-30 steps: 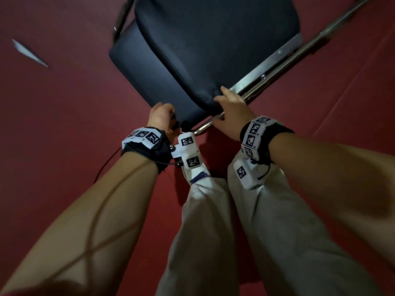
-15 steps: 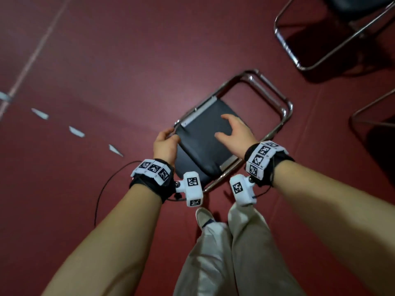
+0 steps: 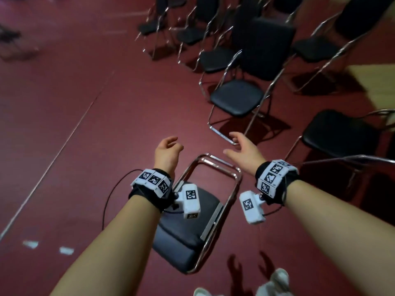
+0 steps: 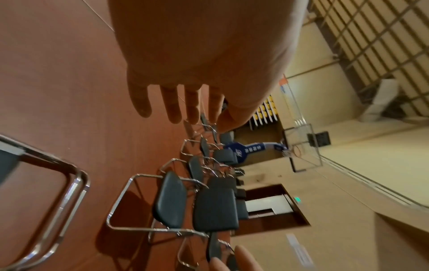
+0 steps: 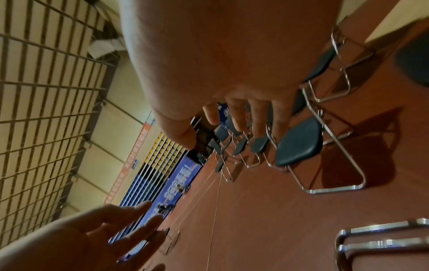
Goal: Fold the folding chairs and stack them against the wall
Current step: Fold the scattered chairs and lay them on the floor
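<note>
A folded chair (image 3: pixel 192 221) with a black seat and chrome tube frame lies flat on the red floor below my forearms. Its frame end shows in the left wrist view (image 4: pixel 65 185) and in the right wrist view (image 5: pixel 383 238). My left hand (image 3: pixel 167 149) hovers above the floor, left of the chair's leg loop, fingers relaxed and holding nothing. My right hand (image 3: pixel 241 148) reaches forward, fingers spread and empty, toward the nearest unfolded chair (image 3: pixel 237 99). In the wrist views both hands, left (image 4: pixel 183 102) and right (image 5: pixel 243 117), are loose in the air.
Several unfolded black chairs (image 3: pixel 342 131) stand in rows ahead and to the right. A thin black cable (image 3: pixel 111 195) curves on the floor left of the folded chair. White line markings (image 3: pixel 49 163) cross the red floor. My shoes (image 3: pixel 275 280) show at the bottom edge.
Both hands have let go of the folded chair, which now lies flat on the floor, and have risen forward. My view has lifted toward the rows of unfolded chairs.
</note>
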A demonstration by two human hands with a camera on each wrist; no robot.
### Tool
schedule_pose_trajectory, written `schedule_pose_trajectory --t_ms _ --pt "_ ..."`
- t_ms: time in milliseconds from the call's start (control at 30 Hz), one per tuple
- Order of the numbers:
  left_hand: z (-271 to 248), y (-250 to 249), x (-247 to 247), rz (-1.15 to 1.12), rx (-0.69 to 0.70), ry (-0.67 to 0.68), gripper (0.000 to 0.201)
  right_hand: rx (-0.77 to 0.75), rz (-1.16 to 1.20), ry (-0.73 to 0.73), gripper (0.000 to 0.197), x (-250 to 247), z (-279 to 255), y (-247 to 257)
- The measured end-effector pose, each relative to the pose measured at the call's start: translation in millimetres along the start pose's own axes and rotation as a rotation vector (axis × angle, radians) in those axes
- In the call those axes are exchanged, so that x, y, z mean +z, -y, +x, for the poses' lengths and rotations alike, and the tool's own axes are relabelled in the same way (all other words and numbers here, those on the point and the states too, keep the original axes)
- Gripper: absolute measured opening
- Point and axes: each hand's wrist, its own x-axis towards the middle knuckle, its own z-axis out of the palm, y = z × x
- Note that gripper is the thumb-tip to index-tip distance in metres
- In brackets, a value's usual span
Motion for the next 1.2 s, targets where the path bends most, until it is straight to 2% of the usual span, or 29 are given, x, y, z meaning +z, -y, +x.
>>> schedule_pose_trajectory --t_ms 133,233,400,500,667,833,933,1200 --pt "-22 -48 105 0.04 0.103 0.122 0.036 0.055 -0.001 -0.127 0.062 -106 -13 -30" --pt "-53 -75 206 0.061 0.148 0.232 0.032 0.11 0.047 -0.238 0.064 -196 -34 -69" --pt "-107 -100 344 0.088 0.181 0.405 0.029 0.226 0.005 -0.343 0.066 -324 -74 -134" --pt "-134 -108 407 0.102 0.201 0.478 0.026 0.277 -0.009 -0.398 0.069 -381 -93 -164" --pt "-161 -113 497 0.166 0.24 0.615 0.027 0.314 0.025 -0.485 0.069 -447 -107 -199" --pt "-161 -106 586 0.244 0.279 0.69 0.025 0.348 0.082 -0.594 0.065 -499 -102 -231" --pt "-155 -96 638 0.265 0.254 0.759 0.021 0.386 0.073 -0.604 0.065 -530 -93 -254" --pt "-101 -103 783 0.31 0.278 0.806 0.022 0.473 0.073 -0.665 0.067 -626 -12 -321"
